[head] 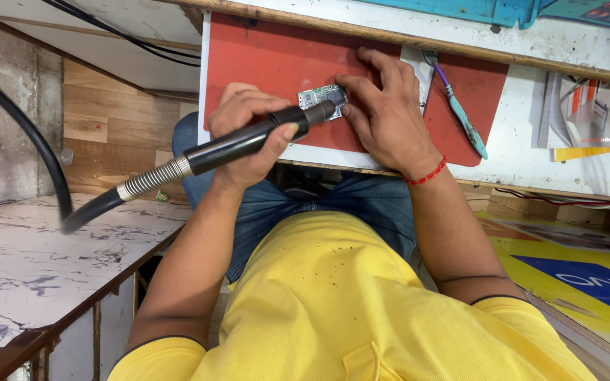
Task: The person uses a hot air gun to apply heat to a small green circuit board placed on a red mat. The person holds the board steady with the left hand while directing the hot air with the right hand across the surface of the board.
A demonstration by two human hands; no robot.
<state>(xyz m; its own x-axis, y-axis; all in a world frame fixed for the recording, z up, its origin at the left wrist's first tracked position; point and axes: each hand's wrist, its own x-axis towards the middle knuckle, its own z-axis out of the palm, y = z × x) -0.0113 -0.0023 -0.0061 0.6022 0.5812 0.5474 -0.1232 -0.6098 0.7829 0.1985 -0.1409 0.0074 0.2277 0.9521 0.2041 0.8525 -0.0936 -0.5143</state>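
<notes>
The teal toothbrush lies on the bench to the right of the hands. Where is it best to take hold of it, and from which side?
Grip the toothbrush at the thick teal handle, its lower half, coming from above with the right hand, which is nearest. It lies flat and slanted, its bristle head toward the far edge, and the handle end looks free of other things, so pinching across its width seems easiest.

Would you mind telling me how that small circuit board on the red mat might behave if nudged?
The circuit board looks thin and flat, so probably light and apt to slide; the right hand pins it. Its exposed parts seem fragile. It likely stays stiff rather than floppy.
</notes>
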